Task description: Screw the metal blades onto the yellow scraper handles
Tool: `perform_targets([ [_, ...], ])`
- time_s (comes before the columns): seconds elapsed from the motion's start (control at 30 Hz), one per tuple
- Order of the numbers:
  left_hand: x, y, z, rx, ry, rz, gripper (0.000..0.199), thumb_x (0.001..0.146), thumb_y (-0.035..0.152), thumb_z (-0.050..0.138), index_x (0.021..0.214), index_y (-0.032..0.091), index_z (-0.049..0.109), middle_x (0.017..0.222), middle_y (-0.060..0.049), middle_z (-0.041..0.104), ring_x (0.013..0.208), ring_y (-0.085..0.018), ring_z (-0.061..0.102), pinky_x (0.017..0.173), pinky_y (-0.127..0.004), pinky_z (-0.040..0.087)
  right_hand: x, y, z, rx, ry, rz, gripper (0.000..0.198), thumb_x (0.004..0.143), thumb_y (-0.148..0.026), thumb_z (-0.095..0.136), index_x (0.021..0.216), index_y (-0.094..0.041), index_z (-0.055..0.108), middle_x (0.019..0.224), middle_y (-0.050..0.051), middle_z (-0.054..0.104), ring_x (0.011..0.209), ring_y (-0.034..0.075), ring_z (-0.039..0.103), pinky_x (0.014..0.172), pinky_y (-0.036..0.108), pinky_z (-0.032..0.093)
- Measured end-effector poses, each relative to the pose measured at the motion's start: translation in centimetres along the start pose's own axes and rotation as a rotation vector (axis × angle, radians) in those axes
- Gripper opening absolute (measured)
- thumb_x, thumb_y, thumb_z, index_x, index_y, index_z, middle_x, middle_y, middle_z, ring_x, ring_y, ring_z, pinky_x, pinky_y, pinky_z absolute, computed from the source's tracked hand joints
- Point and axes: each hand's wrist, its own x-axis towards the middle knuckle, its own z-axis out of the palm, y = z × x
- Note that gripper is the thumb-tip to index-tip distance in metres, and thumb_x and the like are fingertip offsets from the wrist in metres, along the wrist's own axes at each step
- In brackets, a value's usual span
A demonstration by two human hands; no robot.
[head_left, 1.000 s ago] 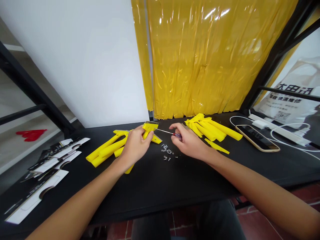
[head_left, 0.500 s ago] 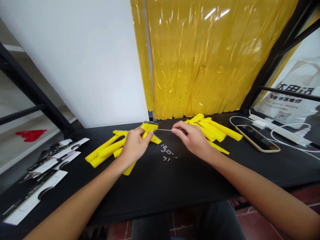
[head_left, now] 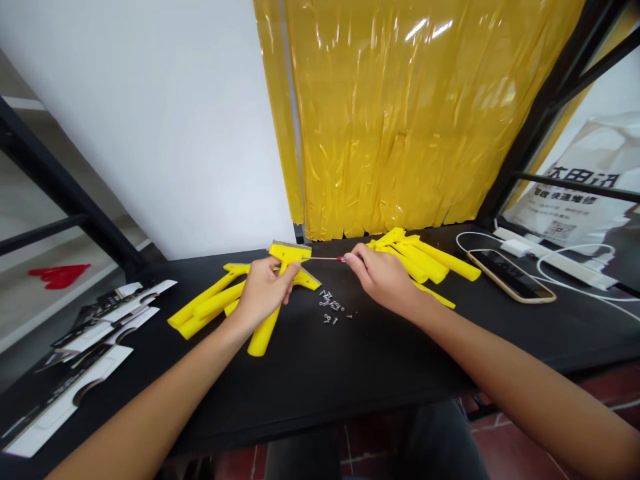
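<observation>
One camera sits on the person's head. It looks forward and down at the black surface point(head_left: 350, 360), close in front. Both arms reach out from the bottom, and a white wall point(head_left: 165, 120) stands behind.

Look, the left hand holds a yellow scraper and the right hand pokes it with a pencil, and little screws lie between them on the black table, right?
Almost. The right hand holds a thin screwdriver, not a pencil, as the head view shows. The left hand does hold the yellow scraper, and small screws lie between the hands on the black table.
</observation>
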Motion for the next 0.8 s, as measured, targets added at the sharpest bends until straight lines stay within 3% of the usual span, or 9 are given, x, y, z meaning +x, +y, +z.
perform_targets([
  [0.17,0.4,-0.8,0.0,0.007,0.015,0.009,0.033,0.087,0.038,0.062,0.062,0.020,0.051,0.049,0.003,0.055,0.036,-0.011,0.052,0.044,-0.025,0.040,-0.4,-0.4,0.3,0.072,-0.053,-0.088,0.027,0.104,-0.039,0.038,0.121,-0.020,0.047,0.110,0.011,0.072,0.091,0.024,0.069,0.072,0.033,0.045],
  [0.37,0.3,-1.0,0.1,0.002,0.014,0.004,0.036,0.088,0.041,0.063,0.061,0.021,0.049,0.048,0.002,0.056,0.036,-0.011,0.053,0.043,-0.025,0.040,-0.1,-0.2,0.3,-0.057,-0.046,-0.029,0.035,0.106,-0.046,0.029,0.101,-0.021,0.053,0.082,0.007,0.070,0.074,0.024,0.066,0.062,0.032,0.038],
  [0.53,0.1,-0.4,0.1,0.027,0.023,-0.009,0.036,0.088,0.041,0.063,0.061,0.021,0.048,0.047,0.002,0.056,0.035,-0.011,0.053,0.043,-0.025,0.040,-0.2,-0.3,0.1,0.042,-0.030,-0.067,0.028,0.103,-0.042,0.039,0.118,-0.021,0.049,0.094,0.007,0.072,0.078,0.021,0.066,0.064,0.030,0.040],
  [0.73,-0.1,0.2,0.3,0.027,0.031,-0.044,0.034,0.086,0.040,0.063,0.063,0.021,0.049,0.048,0.002,0.056,0.036,-0.011,0.052,0.043,-0.025,0.040,-0.1,0.0,0.4,-0.024,0.005,-0.011,0.044,0.104,-0.050,0.036,0.089,-0.021,0.065,0.076,0.006,0.070,0.070,0.021,0.065,0.064,0.031,0.040],
  [0.8,-0.2,0.3,0.3,0.028,0.047,-0.047,0.033,0.086,0.040,0.062,0.063,0.021,0.049,0.047,0.003,0.054,0.035,-0.012,0.051,0.041,-0.025,0.039,0.0,0.2,0.4,0.042,0.031,-0.005,0.042,0.104,-0.049,0.038,0.090,-0.022,0.068,0.082,0.005,0.073,0.074,0.021,0.067,0.069,0.031,0.043],
])
